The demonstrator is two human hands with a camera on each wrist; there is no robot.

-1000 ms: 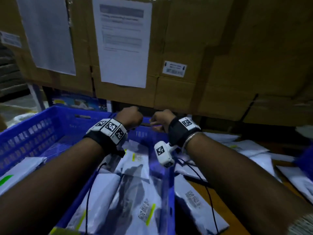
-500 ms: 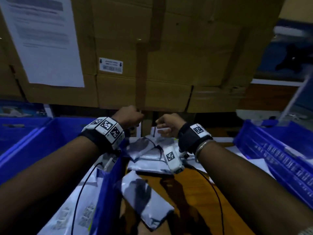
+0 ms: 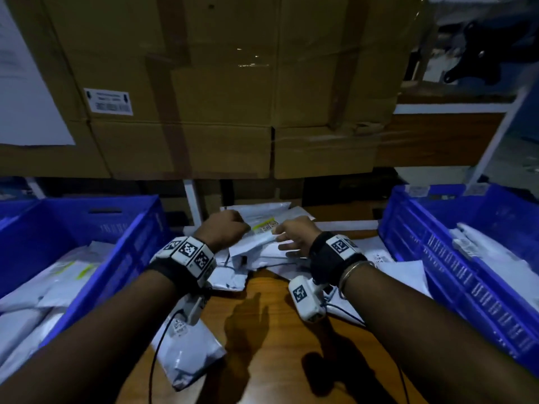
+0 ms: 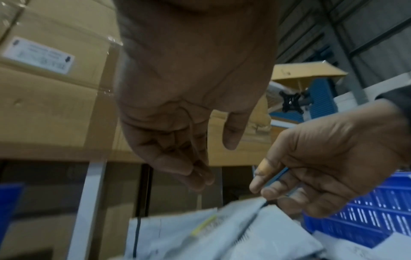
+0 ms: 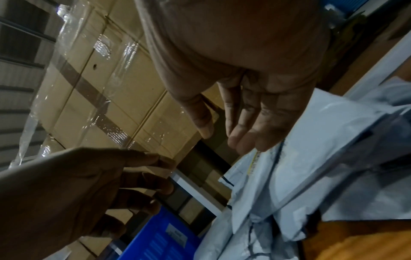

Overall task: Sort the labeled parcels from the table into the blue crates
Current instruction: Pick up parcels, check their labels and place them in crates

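A heap of white labeled parcels (image 3: 262,255) lies on the wooden table (image 3: 280,339) between two blue crates. Both hands hover over the heap. My left hand (image 3: 233,228) is loosely curled and holds nothing; the left wrist view shows it (image 4: 211,165) above the parcels (image 4: 200,237). My right hand (image 3: 287,237) reaches down with fingers nearly straight. Its fingertips (image 5: 244,144) touch the top parcel (image 5: 311,158), thumb held apart. The left crate (image 3: 87,217) and the right crate (image 3: 466,287) both hold parcels.
One loose parcel (image 3: 186,354) lies near the table's front, under my left forearm. Stacked cardboard boxes (image 3: 218,112) form a wall behind the table. A white post (image 3: 192,199) stands behind the heap. More parcels (image 3: 402,275) lie against the right crate.
The view has swung right, from the left crate to the middle of the table. Both hands have moved from over that crate to the parcel heap, and the right fingers have uncurled onto it.
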